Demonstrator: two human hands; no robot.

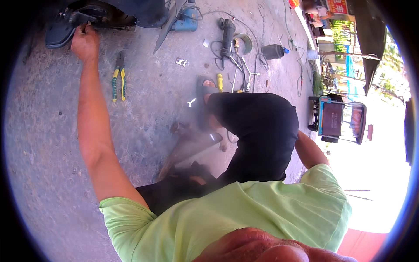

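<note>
My left arm stretches far forward, and my left hand (86, 43) is at the black plastic bodywork (60, 36) of what looks like a vehicle. Its fingers are bent together at a dark part; whatever they hold is too small to make out. Just right of that forearm, pliers (118, 69) with yellow and green handles lie on the ground. Of my right arm only a stretch near the elbow shows, beyond my raised knee; the right hand is hidden behind my leg.
A small open-end wrench (191, 102) and a yellow-handled screwdriver (219, 82) lie near my sandalled foot. Farther off are a corded angle grinder (227, 38), a blue power tool (187, 21), a dark can (273, 51) and trailing cables. A cart (334, 118) stands at the right.
</note>
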